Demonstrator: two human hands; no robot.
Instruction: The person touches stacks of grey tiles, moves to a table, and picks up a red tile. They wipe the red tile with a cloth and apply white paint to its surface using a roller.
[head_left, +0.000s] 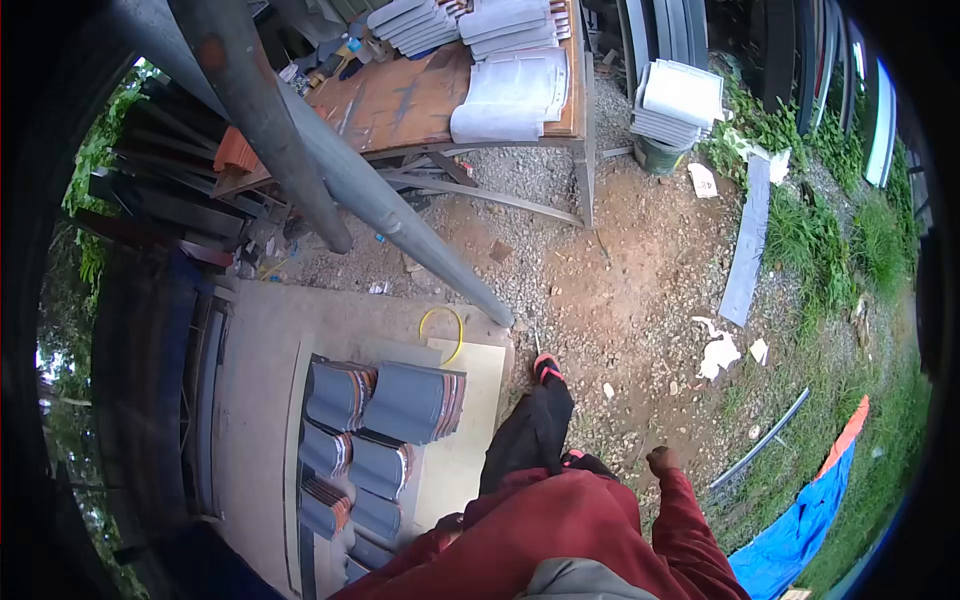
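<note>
My right hand (661, 460) hangs out to the side over the gravelly ground, its fingers curled in and nothing showing in them. Close against the dark red top, my left hand (451, 523) is only partly seen; its fingers are too dark to make out. Nearest to that left hand are stacks of grey curved roof tiles (412, 403), laid in rows on the concrete floor (258, 350). A pale board (478, 390) lies beside the stacks. One foot, in a black and pink shoe (547, 369), is forward on the gravel.
Ahead stands a wooden table (410, 105) bearing more roof tiles (510, 95). Slanting metal poles (400, 228) cross the left side. Another tile stack (680, 100) tops a bucket (656, 157). A yellow hoop (461, 335), a grey strip (748, 240) and a blue tarp (800, 530) lie low.
</note>
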